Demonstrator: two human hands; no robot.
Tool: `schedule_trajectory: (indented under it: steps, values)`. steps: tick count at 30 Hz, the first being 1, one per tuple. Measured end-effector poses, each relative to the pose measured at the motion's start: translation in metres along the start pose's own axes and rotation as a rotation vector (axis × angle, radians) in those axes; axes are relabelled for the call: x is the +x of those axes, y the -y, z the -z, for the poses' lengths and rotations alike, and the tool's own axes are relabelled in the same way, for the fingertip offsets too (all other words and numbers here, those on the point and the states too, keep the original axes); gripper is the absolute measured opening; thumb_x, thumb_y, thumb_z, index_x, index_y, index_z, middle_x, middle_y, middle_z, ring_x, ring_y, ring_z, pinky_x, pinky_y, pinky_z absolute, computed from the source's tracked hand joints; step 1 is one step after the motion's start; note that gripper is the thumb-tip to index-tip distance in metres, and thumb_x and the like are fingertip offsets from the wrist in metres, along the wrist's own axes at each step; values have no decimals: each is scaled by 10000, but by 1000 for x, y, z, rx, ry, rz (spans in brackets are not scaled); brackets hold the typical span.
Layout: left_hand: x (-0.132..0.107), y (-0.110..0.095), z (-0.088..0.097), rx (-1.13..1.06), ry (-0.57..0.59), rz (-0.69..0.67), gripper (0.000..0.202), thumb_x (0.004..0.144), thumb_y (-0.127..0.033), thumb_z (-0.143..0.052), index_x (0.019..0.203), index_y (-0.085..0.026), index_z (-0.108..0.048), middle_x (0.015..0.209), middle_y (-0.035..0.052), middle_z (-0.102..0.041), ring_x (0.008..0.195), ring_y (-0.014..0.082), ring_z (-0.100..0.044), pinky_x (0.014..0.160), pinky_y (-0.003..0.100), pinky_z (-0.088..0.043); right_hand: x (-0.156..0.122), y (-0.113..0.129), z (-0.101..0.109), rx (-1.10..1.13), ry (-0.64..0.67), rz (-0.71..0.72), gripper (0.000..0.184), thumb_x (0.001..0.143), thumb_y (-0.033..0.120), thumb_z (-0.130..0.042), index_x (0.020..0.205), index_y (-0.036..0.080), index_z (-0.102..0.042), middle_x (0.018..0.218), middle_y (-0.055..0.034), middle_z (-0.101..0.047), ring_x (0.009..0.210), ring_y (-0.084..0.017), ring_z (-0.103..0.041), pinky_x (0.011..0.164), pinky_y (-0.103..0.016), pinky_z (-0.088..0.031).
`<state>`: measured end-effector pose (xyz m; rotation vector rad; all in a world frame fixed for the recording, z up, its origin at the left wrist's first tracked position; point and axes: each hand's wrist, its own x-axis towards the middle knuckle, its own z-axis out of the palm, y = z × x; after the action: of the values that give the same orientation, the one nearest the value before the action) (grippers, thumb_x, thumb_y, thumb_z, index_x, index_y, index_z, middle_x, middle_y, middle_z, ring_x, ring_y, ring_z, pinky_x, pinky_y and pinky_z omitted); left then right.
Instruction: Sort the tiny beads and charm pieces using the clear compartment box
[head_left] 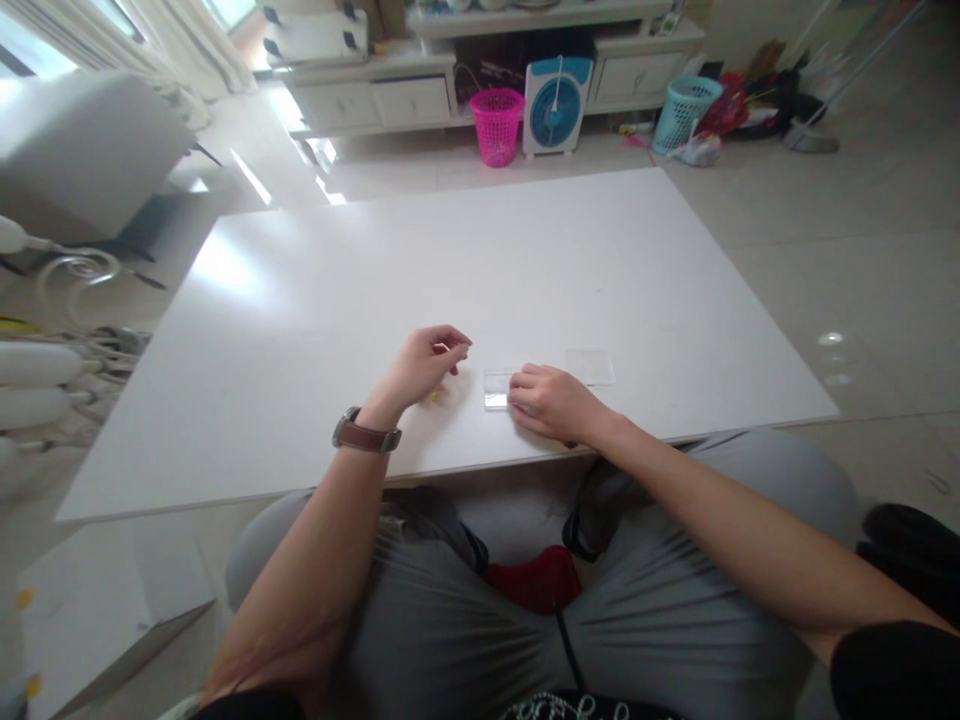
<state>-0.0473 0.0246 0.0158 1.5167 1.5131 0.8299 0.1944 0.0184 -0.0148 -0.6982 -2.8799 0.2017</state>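
Observation:
My left hand (426, 364), with a brown-strapped watch on its wrist, hovers just above the white table (450, 260), thumb and fingers pinched together on something too small to name. My right hand (551, 402) rests on the table near its front edge, fingers curled down onto the right end of a small clear plastic box (496, 388). A flat clear plastic lid or sleeve (591, 366) lies just right of and behind that hand. A tiny yellowish speck sits on the table under my left hand.
Beyond the table stand a pink basket (496, 124), a blue-and-white fan (556, 105), a teal basket (685, 112) and a low white cabinet (390, 95). A grey chair (82, 150) and coiled tubing sit at the left. My grey-trousered knees are below the table edge.

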Motion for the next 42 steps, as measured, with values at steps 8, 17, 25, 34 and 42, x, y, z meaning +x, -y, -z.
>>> schedule_trajectory:
  steps: [8, 17, 25, 34, 42]
  values:
    - [2, 4, 36, 87, -228, 42, 160, 813, -278, -628, 862, -147, -706, 770, 45, -680, 586, 113, -583, 553, 247, -450, -2, -4, -2, -60, 38, 60, 249, 980, 225, -528, 797, 169, -688, 854, -96, -685, 875, -239, -542, 756, -367, -369]
    - [2, 8, 38, 469, -253, 149, 147, 791, -222, -619, 850, -167, -743, 797, 56, -723, 697, 172, -629, 707, 307, -500, -6, -7, -1, 41, -74, 2, 202, 981, 228, -552, 847, 168, -691, 892, -88, -682, 885, -231, -537, 784, -348, -401]
    - [5, 15, 27, 604, -164, 145, 155, 797, -183, -615, 849, -174, -761, 863, 74, -757, 793, 204, -651, 807, 326, -506, -8, -12, 6, 66, -133, -118, 197, 969, 195, -555, 814, 164, -674, 891, -88, -665, 879, -227, -547, 792, -345, -434]
    - [20, 43, 14, 741, -124, 136, 228, 836, -349, -682, 953, -169, -760, 960, 100, -737, 881, 230, -647, 855, 355, -500, -6, -10, 6, 58, -172, -165, 194, 963, 184, -554, 809, 165, -671, 892, -88, -655, 888, -227, -557, 796, -344, -453]
    - [20, 54, 10, 801, -90, 91, 212, 877, -337, -620, 961, -183, -739, 1017, 103, -685, 945, 241, -633, 872, 357, -494, -4, -8, 7, 69, -195, -170, 195, 958, 186, -550, 807, 167, -671, 895, -91, -653, 884, -228, -552, 788, -347, -453]
